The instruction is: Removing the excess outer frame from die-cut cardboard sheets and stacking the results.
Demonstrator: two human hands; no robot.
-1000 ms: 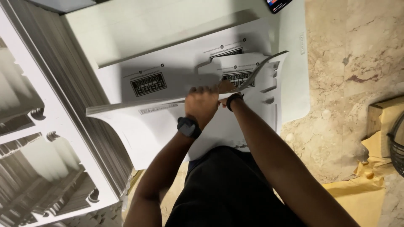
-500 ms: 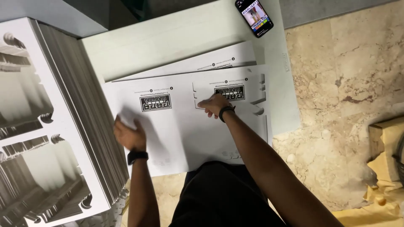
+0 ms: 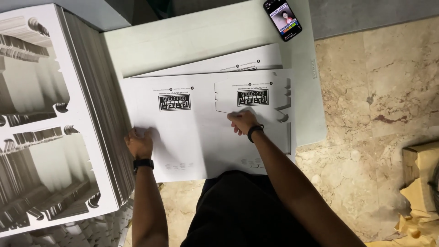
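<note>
Head view: the left hand [image 3: 139, 142] presses flat, fingers spread, on the near-left edge of the white die-cut printed cardboard sheet [image 3: 201, 132]; the right hand [image 3: 243, 122] rests loosely curled mid-sheet, gripping nothing. Firm, even pressure likely keeps it aligned beside the tall stack of cut sheets [image 3: 59, 119].

My white card sheet [image 3: 201, 137] carries 2 black printed blocks; beige marbled floor [image 3: 384, 91], black phone [image 3: 282, 19].

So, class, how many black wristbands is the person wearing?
2. One wristband sits on the left wrist, beside the tall stack of card sheets; the other wristband is on the right wrist, above the printed white sheet.
</note>
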